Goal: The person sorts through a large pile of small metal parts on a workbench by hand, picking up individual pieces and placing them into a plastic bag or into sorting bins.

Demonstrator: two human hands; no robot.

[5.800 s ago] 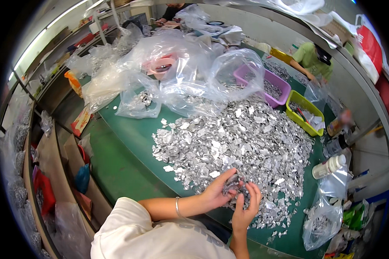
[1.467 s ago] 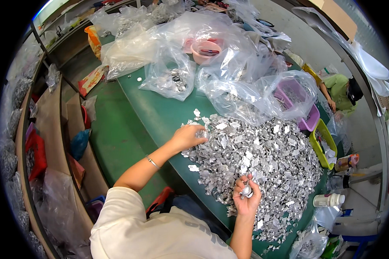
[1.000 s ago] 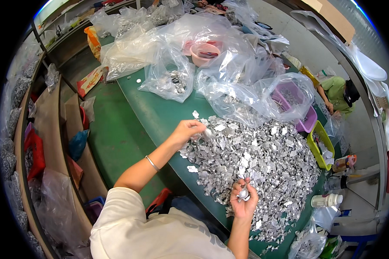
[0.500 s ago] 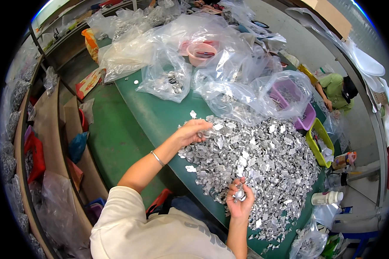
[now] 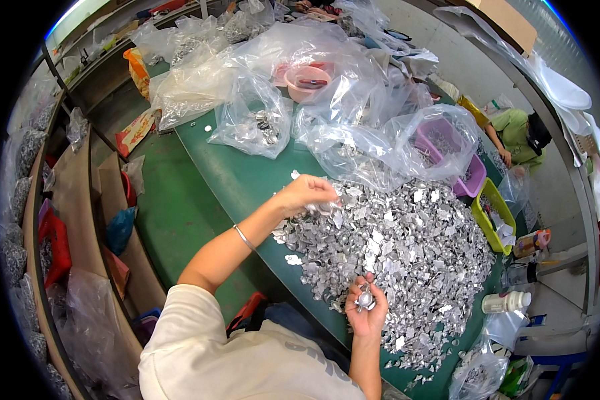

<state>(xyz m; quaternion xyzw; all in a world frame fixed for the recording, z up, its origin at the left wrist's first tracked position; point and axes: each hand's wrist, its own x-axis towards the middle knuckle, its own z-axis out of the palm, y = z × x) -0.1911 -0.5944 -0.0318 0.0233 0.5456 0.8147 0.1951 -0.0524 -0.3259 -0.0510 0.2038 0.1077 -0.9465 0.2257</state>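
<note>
A broad heap of small silver metal pieces covers much of the green table. My left hand, with a bangle on its wrist, is over the heap's far left edge. Its fingers are bent together, and blurred silver pieces show under them. At the near side of the heap, my right hand is palm up, its fingers curled around a few silver metal pieces. A few loose pieces lie on the green surface left of the heap.
Clear plastic bags with metal pieces lie beyond the heap, near a pink bowl. Purple baskets, a lime-green basket and a white bottle line the right side. Another person crouches at far right. Shelves stand left.
My left hand has shifted a little to the right and turned knuckles-up over the heap. My right hand has moved slightly left, still holding its pieces.
</note>
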